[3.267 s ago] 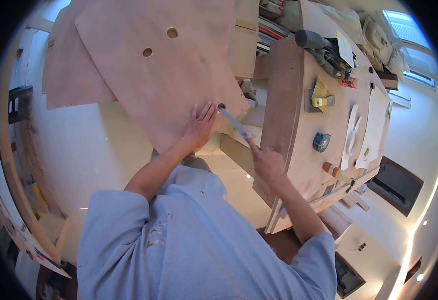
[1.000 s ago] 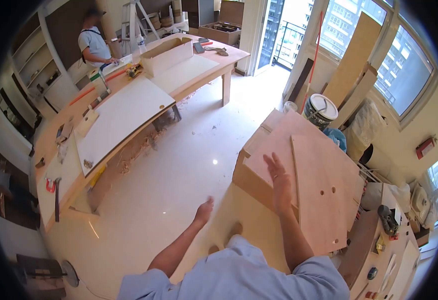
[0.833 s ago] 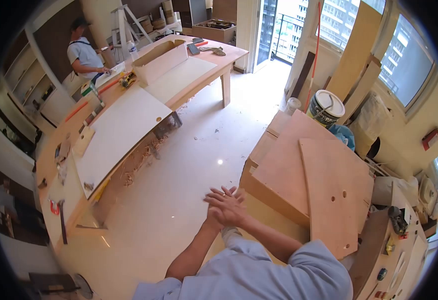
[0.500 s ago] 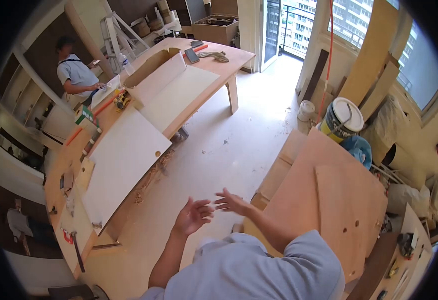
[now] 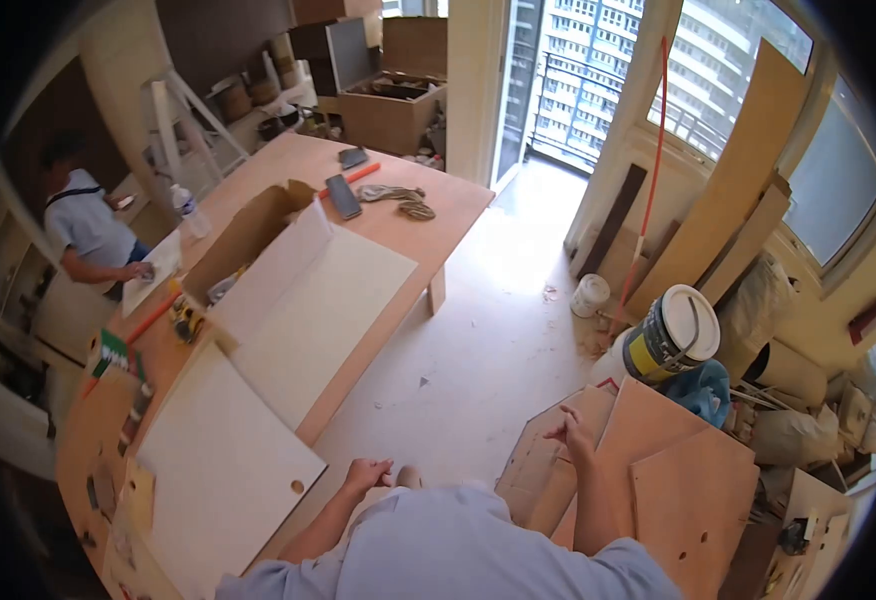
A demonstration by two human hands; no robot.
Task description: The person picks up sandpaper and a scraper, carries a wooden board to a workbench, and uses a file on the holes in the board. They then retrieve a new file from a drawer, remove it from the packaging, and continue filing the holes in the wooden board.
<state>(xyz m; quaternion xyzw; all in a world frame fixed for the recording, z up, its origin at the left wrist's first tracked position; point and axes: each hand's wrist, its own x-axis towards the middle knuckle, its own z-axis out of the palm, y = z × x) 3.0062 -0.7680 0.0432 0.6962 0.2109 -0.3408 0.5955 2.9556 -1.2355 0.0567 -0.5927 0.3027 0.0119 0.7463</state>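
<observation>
The left hand [image 5: 366,474] is hanging near the white panel [image 5: 228,470], fingers curled; nothing is showing in it, though how far it is closing cannot be told. The right hand [image 5: 570,432] is hanging near the left edge of the sheet [image 5: 626,430], fingers parted, no object showing. The panel is lying along the near edge of the tabletop [image 5: 448,195]; the holed board [image 5: 693,490] is resting on the sheet. Both are looking stiff and manageable (a judgement from their thinness), the panel probably slipperier and chipping more easily at corners; opposite long edges should be offering the steadiest hold. The green-and-white box [image 5: 116,352] is bearing unreadable print; the bucket's [image 5: 646,352] label is too small to read.
</observation>
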